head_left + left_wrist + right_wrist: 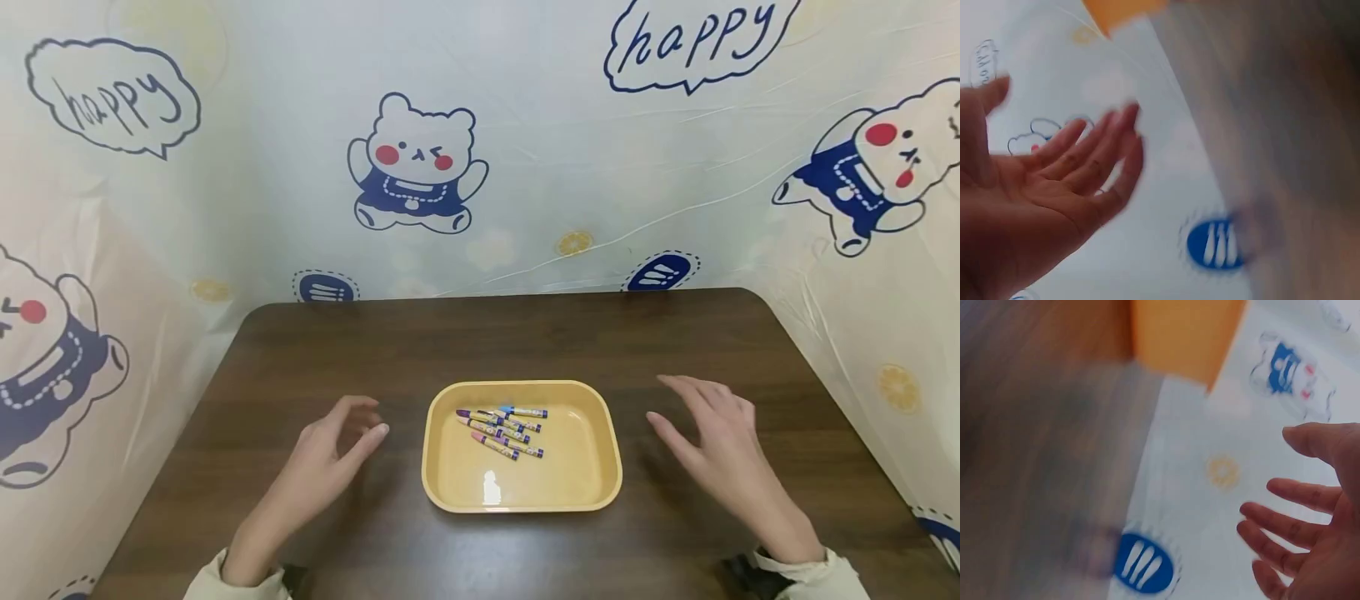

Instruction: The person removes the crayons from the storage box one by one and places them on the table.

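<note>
The left hand (322, 457) and right hand (723, 435) flank the tray (577, 487) on the counter (337, 350), fingers (1282, 522) loosely spread, pinching nothing; lifting the crayons (495, 430) inside singly, outermost first, should keep the heap from rolling.

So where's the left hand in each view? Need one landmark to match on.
Head: left hand left of the yellow tray, not touching it.
Left wrist: left side, palm showing.
Right wrist: not in it; the right hand shows there.
Shared landmark: brown table, blurred in both wrist views.
</note>
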A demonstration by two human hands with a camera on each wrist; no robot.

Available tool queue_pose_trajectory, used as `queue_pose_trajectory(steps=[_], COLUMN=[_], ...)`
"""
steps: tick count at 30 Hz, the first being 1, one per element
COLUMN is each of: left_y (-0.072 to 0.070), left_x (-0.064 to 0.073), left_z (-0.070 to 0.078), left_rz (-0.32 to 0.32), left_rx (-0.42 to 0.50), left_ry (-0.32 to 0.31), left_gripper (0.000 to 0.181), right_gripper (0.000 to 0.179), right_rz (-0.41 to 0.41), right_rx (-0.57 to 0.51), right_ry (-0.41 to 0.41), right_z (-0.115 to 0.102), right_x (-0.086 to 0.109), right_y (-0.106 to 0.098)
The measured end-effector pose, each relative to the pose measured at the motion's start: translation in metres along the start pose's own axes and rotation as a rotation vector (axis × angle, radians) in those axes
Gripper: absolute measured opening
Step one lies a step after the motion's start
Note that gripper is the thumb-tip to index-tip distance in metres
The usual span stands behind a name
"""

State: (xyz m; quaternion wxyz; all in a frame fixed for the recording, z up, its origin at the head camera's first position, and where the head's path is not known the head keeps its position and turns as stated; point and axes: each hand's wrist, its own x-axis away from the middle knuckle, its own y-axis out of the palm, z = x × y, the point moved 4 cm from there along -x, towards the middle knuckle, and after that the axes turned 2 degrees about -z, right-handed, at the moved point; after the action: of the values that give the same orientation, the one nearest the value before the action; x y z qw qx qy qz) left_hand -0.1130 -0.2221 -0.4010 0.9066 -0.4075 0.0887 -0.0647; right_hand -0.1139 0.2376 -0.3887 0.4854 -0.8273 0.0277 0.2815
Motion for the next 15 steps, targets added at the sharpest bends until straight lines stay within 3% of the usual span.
queue_pose_trajectory(steps=[3,6,8,12,15], left_y=[0.007,0.015,0.021,0.035,0.046], left_x=[-0.001,-0.002,0.0,0.004,0.007], left_z=[0.006,0.009,0.01,0.005,0.0], left_rz=[-0.044,-0.111,-0.177,-0.32,-0.366], left_rx=[0.264,0.456,0.529,0.625,0.701], left_ry=[-0.048,-0.103,-0.128,-0.162,-0.192], left_gripper=[0.027,0.026,0.029,0.037,0.039], right_gripper=[0.043,0.036,0.031,0.024,0.021], right_rz=[-0.037,-0.102,-0.174,-0.366,-0.48], right_rx=[-0.083,-0.154,-0.224,-0.368,-0.399], right_ry=[-0.067,-0.131,-0.146,-0.082,-0.053], right_z=[-0.019,-0.037,-0.049,-0.069,-0.082], right_x=[-0.009,-0.018,-0.023,-0.032,-0.038], right_y=[0.003,0.012,0.021,0.043,0.062])
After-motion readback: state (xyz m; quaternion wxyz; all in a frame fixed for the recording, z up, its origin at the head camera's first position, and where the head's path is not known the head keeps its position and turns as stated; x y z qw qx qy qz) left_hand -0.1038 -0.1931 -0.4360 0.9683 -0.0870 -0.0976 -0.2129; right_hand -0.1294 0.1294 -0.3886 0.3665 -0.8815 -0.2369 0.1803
